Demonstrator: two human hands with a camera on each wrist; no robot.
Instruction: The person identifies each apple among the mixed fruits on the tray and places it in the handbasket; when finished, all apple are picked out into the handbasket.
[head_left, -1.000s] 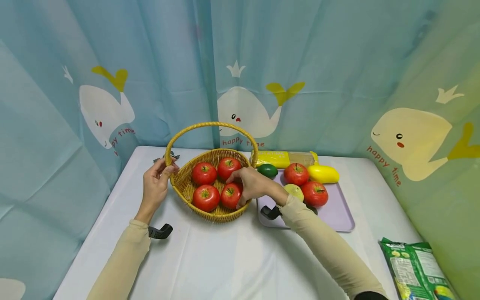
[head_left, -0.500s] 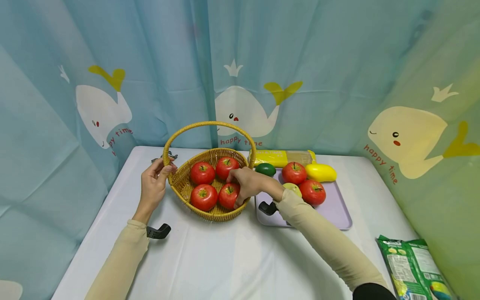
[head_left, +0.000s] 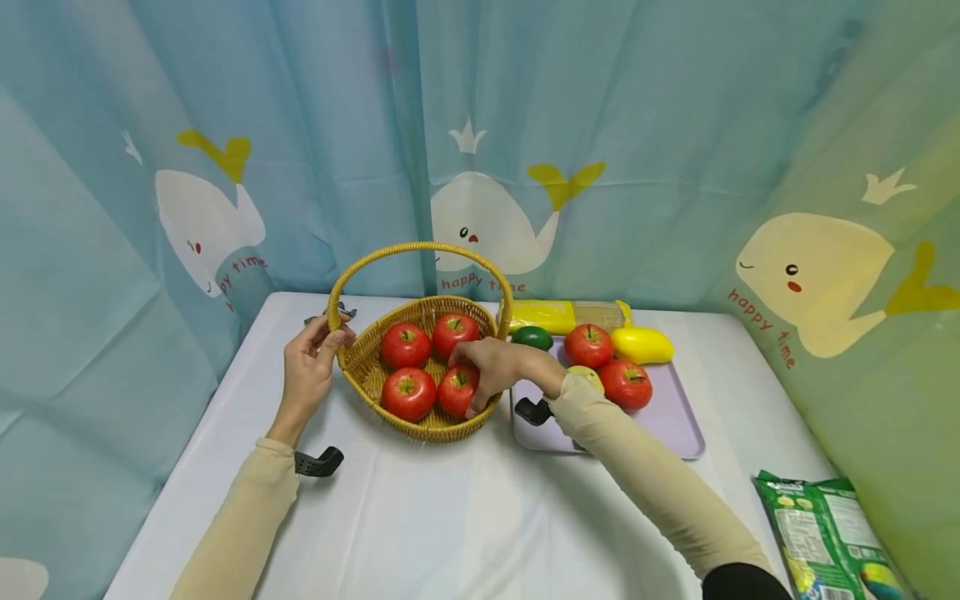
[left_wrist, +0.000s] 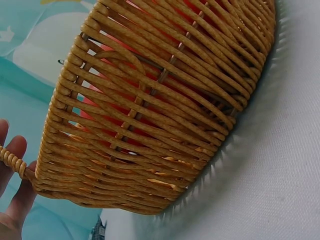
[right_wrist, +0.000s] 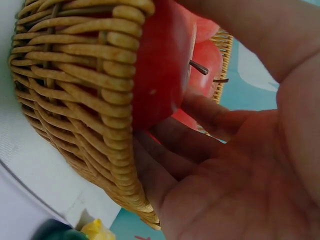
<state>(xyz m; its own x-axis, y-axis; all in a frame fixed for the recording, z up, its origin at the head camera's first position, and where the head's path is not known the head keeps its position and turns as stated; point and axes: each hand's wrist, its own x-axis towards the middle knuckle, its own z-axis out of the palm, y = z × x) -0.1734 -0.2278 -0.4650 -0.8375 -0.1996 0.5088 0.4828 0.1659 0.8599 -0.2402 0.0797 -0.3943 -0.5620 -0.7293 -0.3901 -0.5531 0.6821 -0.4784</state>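
the left hand (head_left: 307, 371) grips the handle (head_left: 423, 247) of the wicker basket (head_left: 442, 433) at its left foot, fingers and thumb curled round it. the right hand (head_left: 501, 367) reaches over the basket's right rim, thumb and fingers spread about the near right apple (head_left: 456, 392), holding it beside three other red apples (head_left: 407, 344). the basket stands on the table (head_left: 420, 517), just left of a lilac tray (head_left: 678, 425).

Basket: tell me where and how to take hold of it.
Grip the basket by the top of its arched handle, coming from above: the slim arch rises over the apples with nothing touching its crown, so a full wraparound grip seems likely.
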